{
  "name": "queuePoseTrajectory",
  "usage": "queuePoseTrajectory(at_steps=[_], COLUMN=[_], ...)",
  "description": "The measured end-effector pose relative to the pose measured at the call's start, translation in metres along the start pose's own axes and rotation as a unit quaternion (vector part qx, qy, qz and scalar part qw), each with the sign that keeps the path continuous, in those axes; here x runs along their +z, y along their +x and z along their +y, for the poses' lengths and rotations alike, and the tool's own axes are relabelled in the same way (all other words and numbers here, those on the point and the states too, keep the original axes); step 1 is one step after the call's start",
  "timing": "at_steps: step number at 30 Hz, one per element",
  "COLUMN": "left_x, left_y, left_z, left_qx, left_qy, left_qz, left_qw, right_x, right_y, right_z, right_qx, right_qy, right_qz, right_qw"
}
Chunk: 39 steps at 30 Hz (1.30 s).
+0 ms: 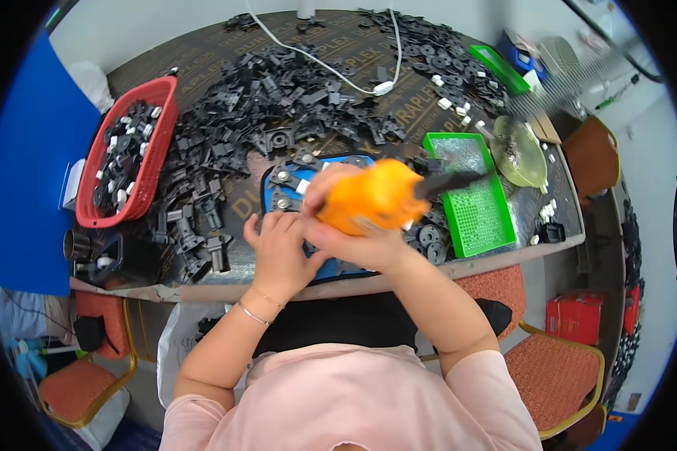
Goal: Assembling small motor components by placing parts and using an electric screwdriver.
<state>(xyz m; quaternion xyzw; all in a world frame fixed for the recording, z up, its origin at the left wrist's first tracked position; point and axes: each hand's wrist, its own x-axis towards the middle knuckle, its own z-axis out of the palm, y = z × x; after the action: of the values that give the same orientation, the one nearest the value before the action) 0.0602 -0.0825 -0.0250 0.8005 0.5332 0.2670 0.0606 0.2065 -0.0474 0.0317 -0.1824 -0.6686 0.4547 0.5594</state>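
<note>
My right hand [353, 244] is wrapped round an orange power screwdriver [372, 197], blurred by motion, with a dark end reaching right. Just left of it my left hand [282, 244] bends its fingers over the front of a blue tray [269, 197]; the two hands touch or nearly touch. Whatever the left fingertips press on is hidden from view. Black plastic parts with round metal centres [282, 177] sit in the tray, beside a small white block [303, 186]. Both hands and the screwdriver cover much of the tray.
Black plastic parts [278, 94] lie heaped across the table. A red basket [171, 113] of black and white pieces stands left. To the right are a green tray [508, 225], a yellowish bowl [534, 169] and black discs [432, 244]. A white cable [331, 66] crosses the back.
</note>
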Motion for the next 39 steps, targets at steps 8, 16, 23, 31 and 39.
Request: queuePoseTrajectory(at_steps=[8, 16, 23, 31, 39], left_x=[-0.003, 0.007, 0.002, -0.016, -0.018], left_y=[0.002, 0.002, -0.004, -0.002, 0.002], left_z=[0.006, 0.003, -0.002, 0.008, 0.019], left_qx=[-0.006, -0.002, 0.011, 0.001, -0.002], left_qy=[0.015, 0.028, 0.033, -0.009, -0.026], left_qz=[0.010, -0.048, -0.059, -0.070, -0.084], left_qw=[1.000, 0.998, 0.998, 0.998, 0.996], right_x=[-0.011, -0.009, -0.073, -0.167, -0.168], right_y=[0.010, 0.023, -0.008, -0.067, -0.065], right_z=[-0.002, -0.008, -0.058, -0.050, -0.041], right_qx=[0.046, 0.046, -0.108, -0.108, -0.085], right_qy=[0.171, 0.152, -0.021, -0.206, -0.176], right_qz=[0.040, 0.035, 0.273, 0.422, 0.434], right_qw=[0.983, 0.987, 0.956, 0.877, 0.879])
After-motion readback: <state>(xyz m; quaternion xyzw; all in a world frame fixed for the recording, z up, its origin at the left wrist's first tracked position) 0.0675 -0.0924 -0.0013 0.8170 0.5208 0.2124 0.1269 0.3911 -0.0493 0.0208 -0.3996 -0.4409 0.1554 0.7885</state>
